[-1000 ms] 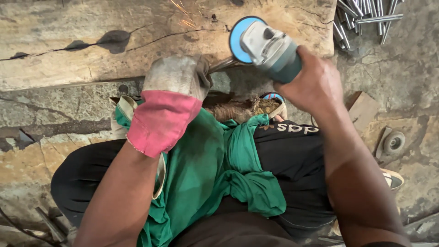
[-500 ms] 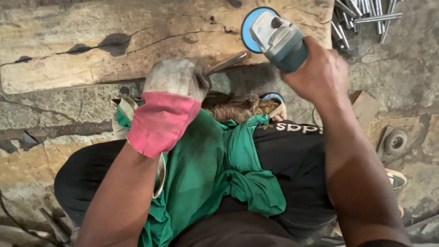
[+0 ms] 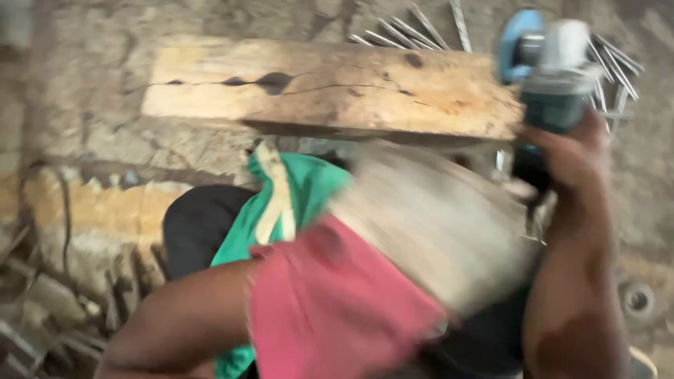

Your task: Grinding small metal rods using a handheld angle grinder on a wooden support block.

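Angle grinder [image 3: 551,77] — teal body, pale grey head, blue guard at its left; held upright at the upper right of the view, over the right end of the plank and in front of the metal rods. Blurred, so the disc itself cannot be made out.

Right hand [image 3: 572,158] — bare, fingers wrapped tight around the grinder's body just below the head; forearm runs down the right edge of the view.

Left hand [image 3: 435,231] — in a work glove, grey-beige over the hand with a pink-red cuff [image 3: 337,309]; strongly motion-blurred in the middle of the view, close to the camera. Whether it is spread or clenched, and whether it holds anything, cannot be told.

Wooden plank [image 3: 330,88] — pale, weathered, lying crosswise on the ground; a long dark crack with knot holes along its upper left.

Metal rods [image 3: 414,31] — thin, grey, a loose fan of them behind the plank, more showing right of the grinder.

Green cloth [image 3: 291,200] — with a cream strip, draped over the person's lap on black trousers [image 3: 200,231].

Round metal part [image 3: 637,300] — small, on the stony ground at lower right.

No containers in view.
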